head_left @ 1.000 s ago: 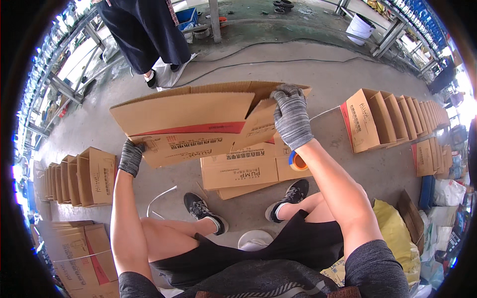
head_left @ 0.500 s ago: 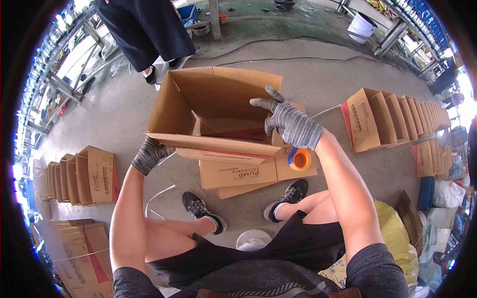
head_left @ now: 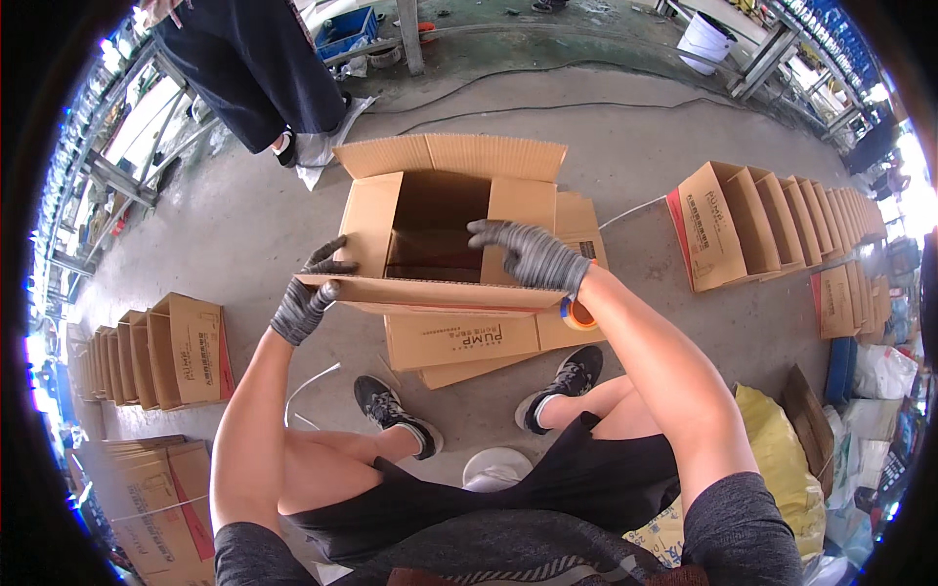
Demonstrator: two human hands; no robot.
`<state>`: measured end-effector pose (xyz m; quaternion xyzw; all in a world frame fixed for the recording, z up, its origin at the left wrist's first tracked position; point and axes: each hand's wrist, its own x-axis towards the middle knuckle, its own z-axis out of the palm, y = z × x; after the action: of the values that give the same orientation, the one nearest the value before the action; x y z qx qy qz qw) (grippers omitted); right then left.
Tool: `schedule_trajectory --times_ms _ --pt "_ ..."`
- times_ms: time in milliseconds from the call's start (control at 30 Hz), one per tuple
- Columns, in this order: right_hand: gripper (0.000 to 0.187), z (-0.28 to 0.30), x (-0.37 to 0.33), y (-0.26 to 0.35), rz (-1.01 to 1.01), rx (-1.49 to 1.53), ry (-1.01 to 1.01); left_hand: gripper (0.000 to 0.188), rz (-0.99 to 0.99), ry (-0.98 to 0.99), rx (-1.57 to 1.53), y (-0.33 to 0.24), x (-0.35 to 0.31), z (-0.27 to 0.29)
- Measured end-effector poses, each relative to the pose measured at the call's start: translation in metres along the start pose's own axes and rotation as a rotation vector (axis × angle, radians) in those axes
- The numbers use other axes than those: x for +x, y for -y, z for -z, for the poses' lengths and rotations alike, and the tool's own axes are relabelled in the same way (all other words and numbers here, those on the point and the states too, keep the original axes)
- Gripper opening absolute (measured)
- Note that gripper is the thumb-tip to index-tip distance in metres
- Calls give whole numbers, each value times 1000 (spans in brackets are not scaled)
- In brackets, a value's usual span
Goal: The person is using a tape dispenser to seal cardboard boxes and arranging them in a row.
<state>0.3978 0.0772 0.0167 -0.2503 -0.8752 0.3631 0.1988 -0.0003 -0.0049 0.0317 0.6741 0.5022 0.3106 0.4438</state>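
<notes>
Both my hands wear grey knitted gloves. Before me is an open cardboard box (head_left: 442, 293), its two side flaps folded inward while the near and far flaps stand outward. My left hand (head_left: 308, 295) grips the box's near left corner, with the thumb by the near flap and fingers against the left flap. Over the right flap lies my right hand (head_left: 535, 258), fingers stretched toward the opening. Below my right wrist, partly hidden, is an orange and blue tape roll (head_left: 579, 313). It rests on flattened cardboard boxes (head_left: 464, 338) beneath the open box.
Rows of opened cartons stand at right (head_left: 718, 230) and left (head_left: 191, 352). Flat cardboard (head_left: 147, 498) is stacked lower left. A person in dark trousers (head_left: 249, 73) stands far left. A yellow sack (head_left: 777, 459) lies at right; a white bucket (head_left: 705, 44) stands far right.
The box's left and right flaps have swung inward. My left hand has moved up onto the near left corner. My right hand has shifted left and down over the right flap.
</notes>
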Motion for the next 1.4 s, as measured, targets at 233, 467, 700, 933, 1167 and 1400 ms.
schedule_trajectory --times_ms 233,467,700,933,1167,1400 --pt "35 39 1 -7 -854 831 -724 63 209 -523 66 42 21 -20" --pt "73 52 12 -7 -762 634 -607 90 212 -547 183 45 25 -39" --pt "53 4 -13 -14 -565 151 -449 94 324 -425 324 7 18 -45" --pt "47 0 -23 -41 -509 104 -550 58 180 -434 -200 24 27 -48" --pt "50 2 -17 -11 -670 254 -450 55 254 -509 80 27 23 -52" --pt "53 -11 -31 -34 -440 90 -561 54 232 -416 69 33 24 -57"
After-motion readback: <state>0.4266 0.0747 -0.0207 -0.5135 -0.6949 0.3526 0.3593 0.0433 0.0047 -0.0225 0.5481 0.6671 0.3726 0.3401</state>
